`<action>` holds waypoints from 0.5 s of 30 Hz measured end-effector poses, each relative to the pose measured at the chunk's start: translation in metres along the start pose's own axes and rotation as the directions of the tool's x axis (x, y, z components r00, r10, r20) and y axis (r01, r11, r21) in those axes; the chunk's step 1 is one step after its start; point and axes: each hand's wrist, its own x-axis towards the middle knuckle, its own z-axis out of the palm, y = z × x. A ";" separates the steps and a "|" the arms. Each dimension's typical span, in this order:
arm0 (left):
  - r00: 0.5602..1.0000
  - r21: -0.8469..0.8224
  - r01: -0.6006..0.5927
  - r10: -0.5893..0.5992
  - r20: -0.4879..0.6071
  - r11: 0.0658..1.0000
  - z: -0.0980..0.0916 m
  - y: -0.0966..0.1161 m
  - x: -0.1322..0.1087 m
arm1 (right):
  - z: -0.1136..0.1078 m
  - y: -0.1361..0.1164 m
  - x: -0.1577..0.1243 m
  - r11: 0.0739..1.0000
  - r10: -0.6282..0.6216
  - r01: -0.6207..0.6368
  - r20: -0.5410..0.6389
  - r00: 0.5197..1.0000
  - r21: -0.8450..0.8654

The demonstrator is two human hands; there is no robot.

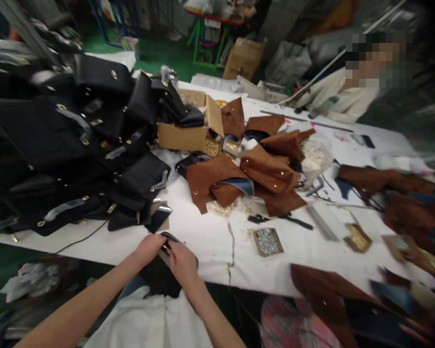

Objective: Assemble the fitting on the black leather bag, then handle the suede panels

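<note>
My left hand (149, 248) and my right hand (181, 262) meet at the near edge of the white table (203, 237). Both are closed on a small black leather piece (169, 238) that has a bit of gold metal on it. The fingers pinch it from either side, and most of the piece is hidden under them. Just beyond it lies another black leather piece (159, 216) with a shiny flap.
A big heap of black bags (68, 145) fills the left. Brown leather pieces (253, 169) pile in the middle beside a cardboard box (183, 135). Small trays of metal fittings (267, 241) lie to the right. Another person (348, 92) sits at the far side.
</note>
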 end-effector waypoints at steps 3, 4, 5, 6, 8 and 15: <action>0.998 0.061 -0.033 0.030 0.063 0.998 0.022 -0.011 0.010 | -0.029 0.066 -0.035 0.973 0.219 -0.201 -0.181 0.959 0.112; 0.997 0.078 -0.034 0.029 0.066 0.996 0.024 -0.015 0.012 | -0.037 0.092 -0.046 0.941 0.336 -0.315 -0.236 0.912 0.121; 0.998 0.093 -0.032 0.027 0.064 0.995 0.025 -0.017 0.014 | -0.044 0.118 -0.057 0.914 0.405 -0.387 -0.257 0.877 0.121; 0.998 0.106 -0.027 0.021 0.062 0.994 0.026 -0.018 0.016 | -0.049 0.143 -0.067 0.893 0.449 -0.434 -0.264 0.853 0.119; 0.998 0.125 -0.015 0.008 0.055 0.992 0.025 -0.016 0.022 | -0.051 0.188 -0.080 0.869 0.494 -0.480 -0.251 0.832 0.118; 0.997 0.157 -0.019 0.008 0.071 0.987 0.021 -0.004 0.030 | -0.026 0.238 -0.082 0.876 0.478 -0.455 -0.160 0.864 0.159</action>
